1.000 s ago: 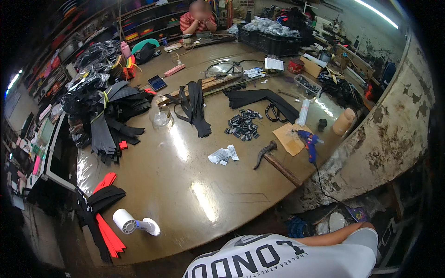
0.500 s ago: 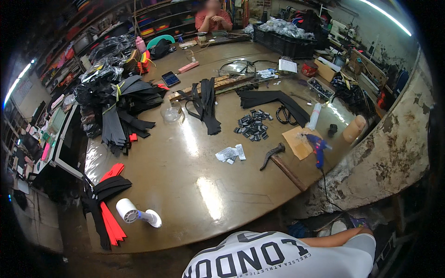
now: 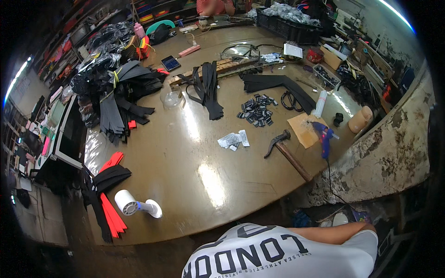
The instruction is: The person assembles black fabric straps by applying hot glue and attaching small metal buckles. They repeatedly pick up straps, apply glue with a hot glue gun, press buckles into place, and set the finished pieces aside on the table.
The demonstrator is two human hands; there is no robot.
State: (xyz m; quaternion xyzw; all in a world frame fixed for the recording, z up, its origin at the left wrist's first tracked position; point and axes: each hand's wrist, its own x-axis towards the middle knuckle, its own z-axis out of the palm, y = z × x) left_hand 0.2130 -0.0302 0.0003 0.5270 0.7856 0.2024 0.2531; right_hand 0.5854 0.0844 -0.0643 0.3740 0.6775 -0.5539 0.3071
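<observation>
Neither of my hands shows; only part of my right arm (image 3: 327,234) is seen beside my white shirt (image 3: 259,252), below the table's near edge. Nearest to it on the table (image 3: 176,217) lies a hammer (image 3: 292,160) with a wooden handle. A blue glue gun (image 3: 325,141) rests by a tan cardboard piece (image 3: 303,131), its cord hanging over the edge. Small black clips (image 3: 257,111) form a pile farther in, with white paper labels (image 3: 234,140) in front. Black strips (image 3: 282,88) and scissors (image 3: 289,101) lie behind.
A white handheld fan (image 3: 134,204) stands near black and red strips (image 3: 110,217) at the left. Bundled dark strips (image 3: 132,83), a phone (image 3: 170,63) and a black crate (image 3: 287,31) lie farther back. Across the table sits a person (image 3: 215,7). A stained wall (image 3: 384,143) borders the right.
My view has tilted down slightly, so the table's things appear higher. More of my right arm shows. The things on the table keep their places.
</observation>
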